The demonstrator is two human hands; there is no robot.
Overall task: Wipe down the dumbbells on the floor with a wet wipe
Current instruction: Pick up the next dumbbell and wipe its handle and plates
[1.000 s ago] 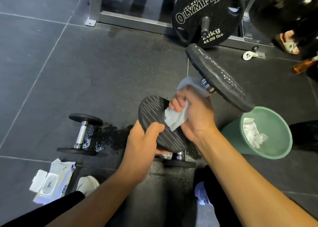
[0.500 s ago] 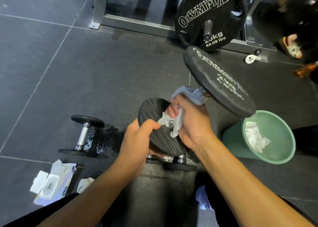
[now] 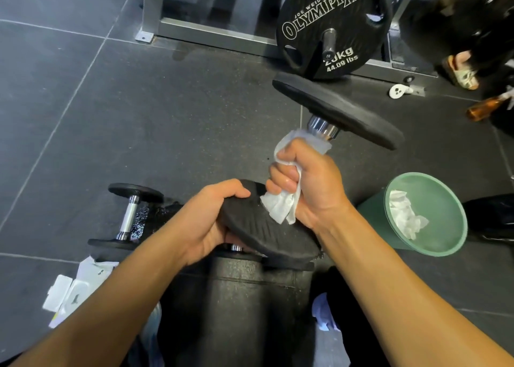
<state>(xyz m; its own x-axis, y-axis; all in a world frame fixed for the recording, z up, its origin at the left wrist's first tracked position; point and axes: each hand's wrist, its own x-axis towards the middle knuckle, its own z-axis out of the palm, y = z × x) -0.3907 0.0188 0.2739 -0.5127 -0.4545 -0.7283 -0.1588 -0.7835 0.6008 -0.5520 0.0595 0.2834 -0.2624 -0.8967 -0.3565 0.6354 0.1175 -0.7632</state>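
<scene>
Head view: the heavy, rigid dumbbell is steadied by the left hand gripping its near plate, while its smooth handle is clasped through the soft wet wipe by the right hand.

This is a gym. The floor is dark speckled rubber tiling; a black weight plate lettered "Olympia", "20kg" and "44.09 lbs" hangs on a peg by a grey steel rack; a small chrome-handled dumbbell lies on the floor.

Matt black ribbed rubber dumbbell head meets a glossy chrome steel handle — wrapped in crumpled white wipe.
</scene>
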